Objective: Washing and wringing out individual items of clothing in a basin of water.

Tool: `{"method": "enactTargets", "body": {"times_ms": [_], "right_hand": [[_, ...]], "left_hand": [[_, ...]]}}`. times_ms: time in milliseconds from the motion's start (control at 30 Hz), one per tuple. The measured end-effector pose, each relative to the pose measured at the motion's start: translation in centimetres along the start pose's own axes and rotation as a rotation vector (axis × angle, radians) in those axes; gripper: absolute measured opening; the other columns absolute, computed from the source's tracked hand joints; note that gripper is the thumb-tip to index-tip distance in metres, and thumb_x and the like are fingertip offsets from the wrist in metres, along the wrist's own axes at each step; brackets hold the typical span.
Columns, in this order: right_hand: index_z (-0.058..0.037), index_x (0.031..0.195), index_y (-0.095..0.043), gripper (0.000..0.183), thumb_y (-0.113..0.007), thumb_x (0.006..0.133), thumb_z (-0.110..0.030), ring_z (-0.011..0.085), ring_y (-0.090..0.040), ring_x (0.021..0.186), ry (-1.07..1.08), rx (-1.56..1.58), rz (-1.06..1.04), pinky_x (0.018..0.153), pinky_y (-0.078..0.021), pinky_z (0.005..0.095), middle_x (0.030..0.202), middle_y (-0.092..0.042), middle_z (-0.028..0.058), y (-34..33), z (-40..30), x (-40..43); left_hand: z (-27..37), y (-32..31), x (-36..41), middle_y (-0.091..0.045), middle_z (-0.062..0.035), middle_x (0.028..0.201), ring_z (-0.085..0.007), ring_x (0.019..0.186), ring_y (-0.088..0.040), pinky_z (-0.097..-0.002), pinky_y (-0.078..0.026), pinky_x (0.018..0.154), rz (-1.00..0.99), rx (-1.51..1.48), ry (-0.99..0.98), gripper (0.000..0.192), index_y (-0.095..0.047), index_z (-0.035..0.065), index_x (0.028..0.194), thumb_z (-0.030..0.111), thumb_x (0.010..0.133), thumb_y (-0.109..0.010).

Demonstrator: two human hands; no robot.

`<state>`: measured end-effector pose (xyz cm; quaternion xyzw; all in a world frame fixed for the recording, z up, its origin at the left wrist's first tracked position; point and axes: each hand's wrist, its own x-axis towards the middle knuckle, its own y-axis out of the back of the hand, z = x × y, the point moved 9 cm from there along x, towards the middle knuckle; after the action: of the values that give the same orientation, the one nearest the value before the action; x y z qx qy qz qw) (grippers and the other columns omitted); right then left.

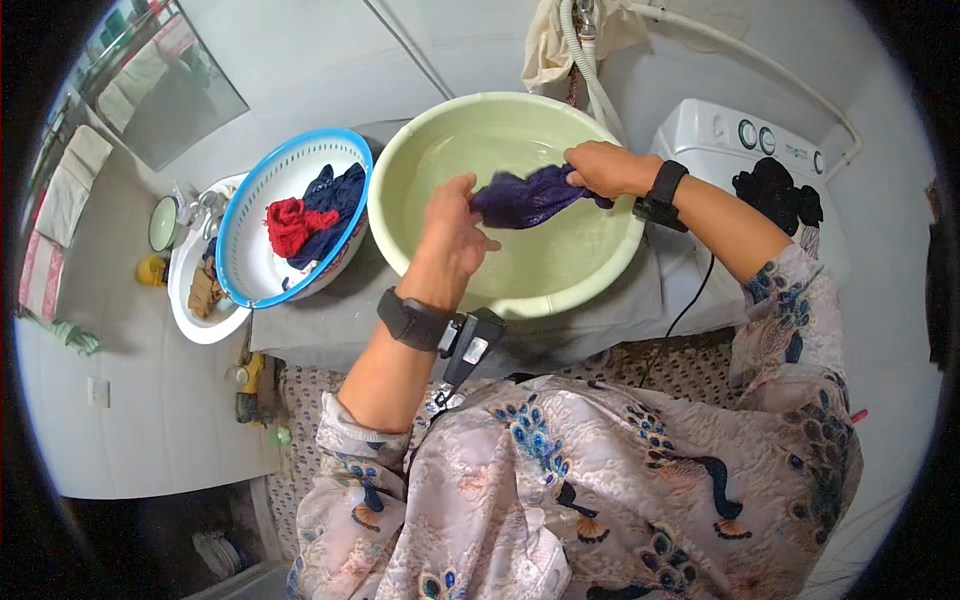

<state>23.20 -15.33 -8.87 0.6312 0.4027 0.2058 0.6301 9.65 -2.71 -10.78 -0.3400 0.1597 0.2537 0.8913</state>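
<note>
A wet dark purple cloth (529,198) stretches between my hands above a large pale green plastic basin (390,244) of water. My right hand (609,169) grips its right end, near the basin's far right rim. At the cloth's left end is my left hand (454,229), with thumb and fingers spread around it. Whether those fingers pinch the fabric is hard to see. Clear-looking water (517,270) fills the lower part of the basin.
Left of the basin, a blue-rimmed white strainer basket (247,247) holds a red cloth (289,229) and navy clothes (337,199). Behind it is a white washbasin (191,322) with a tan cloth. A washing machine (697,127) at right carries black clothes (769,195). Hoses (585,60) hang at the back.
</note>
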Motion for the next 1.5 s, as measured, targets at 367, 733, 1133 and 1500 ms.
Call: {"method": "enactTargets", "body": {"times_ms": [367,733,1133,1500], "right_hand": [[0.0001,0.096,-0.058,0.023,-0.052,0.074,0.000,0.0191,-0.059,0.077,0.466,0.233,-0.270,0.063,-0.0477,0.0327,0.081,-0.059,0.0104,-0.5,-9.0,-0.8],[0.0076,0.106,-0.049,0.022,-0.044,0.089,-0.005,0.0210,-0.058,0.093,0.287,1.488,0.125,0.086,-0.0495,0.0431,0.100,-0.058,0.0135,12.6,-8.0,-1.4],[0.0084,0.100,-0.047,0.016,-0.042,0.088,-0.001,0.0282,-0.057,0.092,0.409,1.758,0.490,0.087,-0.0484,0.0452,0.099,-0.053,0.0159,14.2,-5.7,-1.8],[-0.0017,0.108,-0.050,0.047,-0.064,0.063,0.002,0.0338,-0.037,0.116,0.918,0.200,0.545,0.098,-0.0321,0.0410,0.122,-0.043,0.0151,8.3,-13.2,-8.2]], "left_hand": [[1.8,0.7,-0.4,-0.035,-0.0154,0.126,-0.0265,0.117,-0.027,-0.0468,-0.022,0.097,-0.097,0.196,-0.135,0.045,-0.041,0.0032,0.118,0.017,0.078,-0.056],[2.4,-3.0,0.8,-0.060,-0.0021,0.099,-0.0154,0.088,-0.054,-0.0340,-0.032,0.088,-0.391,0.171,-0.099,0.044,-0.056,0.0111,0.106,0.044,0.090,-0.032],[0.6,-2.8,0.8,-0.059,-0.0117,0.095,-0.0284,0.092,-0.057,-0.0631,-0.027,0.087,-0.444,0.169,0.140,0.058,-0.048,0.0108,0.108,0.061,0.085,-0.032],[2.2,-4.1,0.7,-0.054,-0.0090,0.083,-0.0178,0.064,-0.057,-0.0267,-0.050,0.047,-0.615,-0.069,0.073,0.018,-0.048,0.0011,0.097,0.014,0.087,-0.054]]}}
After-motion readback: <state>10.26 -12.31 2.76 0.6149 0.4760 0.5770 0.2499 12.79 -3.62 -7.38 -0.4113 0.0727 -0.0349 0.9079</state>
